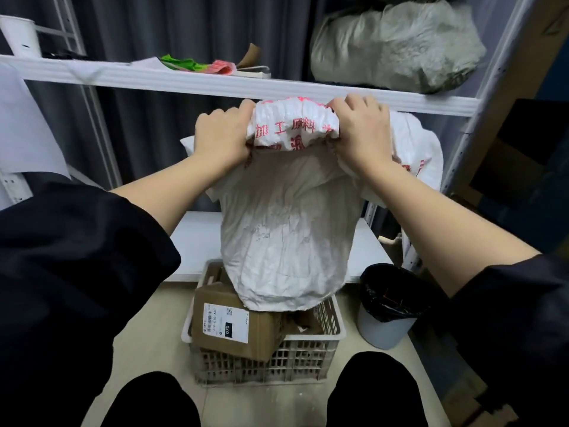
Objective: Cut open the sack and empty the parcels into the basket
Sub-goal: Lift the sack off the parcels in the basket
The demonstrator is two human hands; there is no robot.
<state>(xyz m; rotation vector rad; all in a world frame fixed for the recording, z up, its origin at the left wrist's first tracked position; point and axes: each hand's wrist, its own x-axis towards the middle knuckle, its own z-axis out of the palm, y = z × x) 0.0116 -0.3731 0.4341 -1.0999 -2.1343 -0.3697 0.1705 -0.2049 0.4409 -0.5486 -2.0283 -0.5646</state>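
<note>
Two hands, left hand and right hand, are clenching the bunched end of the sack, upended over the basket; soft, limp, seemingly light, so gripping gathered cloth is working best.

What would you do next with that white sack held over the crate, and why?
Probably lift and shake it. Both hands, left and right, grip the upturned sack, its mouth resting on the parcels in the basket, and it looks bulged.
</note>
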